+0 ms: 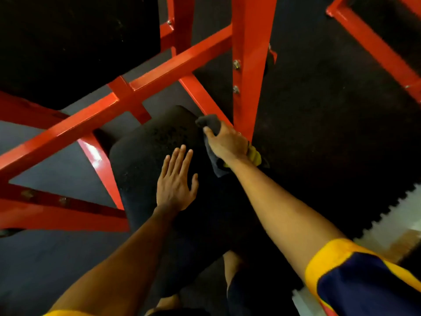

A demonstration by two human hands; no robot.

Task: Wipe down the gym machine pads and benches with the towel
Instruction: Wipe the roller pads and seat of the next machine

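Gripping one dark towel (210, 123) in the right hand (225, 144) at the far right edge of the lower pad (145, 151), one of two black pads, beside one red post (250, 65), while resting the left hand (175, 181) flat, fingers straight, on it.

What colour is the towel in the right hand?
Dark grey towel with a yellow part, in the right hand; head view.

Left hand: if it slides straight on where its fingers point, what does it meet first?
The left hand lies flat on the black pad; ahead is only more pad, then probably the slanted red strut past its far edge, though depth is unclear.
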